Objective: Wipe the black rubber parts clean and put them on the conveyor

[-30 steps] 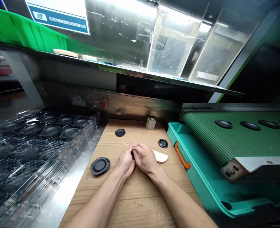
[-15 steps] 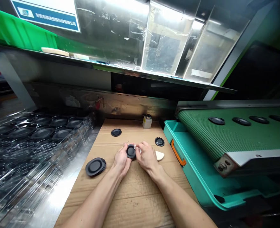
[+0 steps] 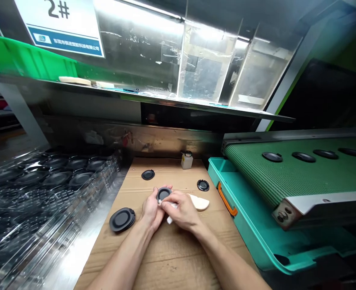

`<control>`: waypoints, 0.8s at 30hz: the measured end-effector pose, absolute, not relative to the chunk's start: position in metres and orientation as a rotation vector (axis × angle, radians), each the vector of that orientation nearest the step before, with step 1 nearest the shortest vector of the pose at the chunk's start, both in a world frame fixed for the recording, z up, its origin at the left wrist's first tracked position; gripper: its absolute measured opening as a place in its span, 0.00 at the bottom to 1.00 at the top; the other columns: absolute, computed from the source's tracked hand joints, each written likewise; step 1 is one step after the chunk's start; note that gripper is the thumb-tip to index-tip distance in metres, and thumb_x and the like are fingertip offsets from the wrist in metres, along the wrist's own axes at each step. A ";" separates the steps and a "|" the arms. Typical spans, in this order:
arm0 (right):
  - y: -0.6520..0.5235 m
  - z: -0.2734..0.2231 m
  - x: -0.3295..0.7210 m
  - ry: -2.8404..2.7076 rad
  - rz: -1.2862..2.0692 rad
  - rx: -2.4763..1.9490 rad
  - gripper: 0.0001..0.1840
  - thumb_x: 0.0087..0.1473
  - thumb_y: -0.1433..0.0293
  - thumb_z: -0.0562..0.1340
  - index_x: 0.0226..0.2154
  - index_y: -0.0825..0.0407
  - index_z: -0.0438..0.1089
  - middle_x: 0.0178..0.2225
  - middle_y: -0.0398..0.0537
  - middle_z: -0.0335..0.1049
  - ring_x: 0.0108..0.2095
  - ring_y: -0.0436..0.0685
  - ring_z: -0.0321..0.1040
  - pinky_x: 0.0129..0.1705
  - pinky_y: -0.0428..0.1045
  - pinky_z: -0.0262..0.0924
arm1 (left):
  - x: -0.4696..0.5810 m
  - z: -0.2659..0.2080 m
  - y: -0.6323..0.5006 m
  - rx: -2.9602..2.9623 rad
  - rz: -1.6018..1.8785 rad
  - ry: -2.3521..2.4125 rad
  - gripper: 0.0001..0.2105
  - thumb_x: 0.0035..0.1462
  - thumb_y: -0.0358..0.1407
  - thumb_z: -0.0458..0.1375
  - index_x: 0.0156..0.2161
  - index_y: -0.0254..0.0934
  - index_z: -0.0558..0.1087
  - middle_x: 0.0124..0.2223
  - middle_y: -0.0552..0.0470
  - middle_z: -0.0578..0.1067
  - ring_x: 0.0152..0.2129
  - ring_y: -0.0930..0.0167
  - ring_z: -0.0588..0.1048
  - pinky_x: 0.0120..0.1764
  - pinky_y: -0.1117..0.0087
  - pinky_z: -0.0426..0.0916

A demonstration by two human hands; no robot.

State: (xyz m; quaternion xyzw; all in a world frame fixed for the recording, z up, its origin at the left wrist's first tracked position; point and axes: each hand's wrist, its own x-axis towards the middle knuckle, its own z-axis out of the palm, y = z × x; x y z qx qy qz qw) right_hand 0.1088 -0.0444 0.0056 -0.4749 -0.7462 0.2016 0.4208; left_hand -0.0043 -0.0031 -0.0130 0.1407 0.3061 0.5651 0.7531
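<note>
In my left hand [image 3: 152,210], a round black plastic disc [image 3: 164,193] is held over the cardboard, its raised rim facing up. My right hand [image 3: 180,208] pinches a small white wipe [image 3: 170,219] whose end lies against the disc's near edge. Just right of that hand rests a cream-coloured pad [image 3: 201,203], partly hidden by the fingers. A short stack of black discs [image 3: 122,220] stands left of my left forearm. One single black disc [image 3: 148,174] lies farther back, and a ring-shaped black piece [image 3: 203,185] is at the right.
Brown cardboard [image 3: 178,257] covers the bench. A white bottle [image 3: 187,160] stands at its back. Clear trays [image 3: 57,189] with black discs are at the left. At right are a teal bin [image 3: 244,233] and a green conveyor [image 3: 274,177] carrying several discs; a metal shelf [image 3: 166,100] crosses above.
My right hand has moved from the disc's right side to its near edge, and the white wipe now shows more. The view has tilted slightly upward.
</note>
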 end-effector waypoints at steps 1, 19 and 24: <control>-0.044 0.012 0.118 -1.878 0.553 -1.212 0.08 0.55 0.67 0.61 0.30 0.51 0.76 0.31 0.43 0.72 0.32 0.50 0.67 0.36 0.44 0.58 | -0.005 -0.013 -0.002 0.315 1.247 0.669 0.15 0.66 0.37 0.45 0.42 0.29 0.71 0.46 0.36 0.77 0.37 0.64 0.78 0.42 0.61 0.74; -0.048 0.015 0.147 -2.020 0.211 -1.486 0.18 0.58 0.60 0.61 0.50 0.46 0.70 0.43 0.49 0.68 0.44 0.56 0.64 0.48 0.49 0.58 | -0.007 -0.007 -0.002 0.292 1.185 0.601 0.15 0.65 0.36 0.45 0.45 0.29 0.69 0.47 0.34 0.76 0.40 0.62 0.78 0.43 0.59 0.74; -0.045 0.006 0.115 -2.072 0.066 -1.510 0.17 0.61 0.62 0.57 0.52 0.42 0.70 0.47 0.52 0.64 0.46 0.59 0.59 0.47 0.52 0.59 | -0.007 -0.003 -0.006 0.357 1.123 0.552 0.17 0.66 0.37 0.45 0.45 0.28 0.72 0.47 0.35 0.76 0.43 0.63 0.76 0.48 0.61 0.72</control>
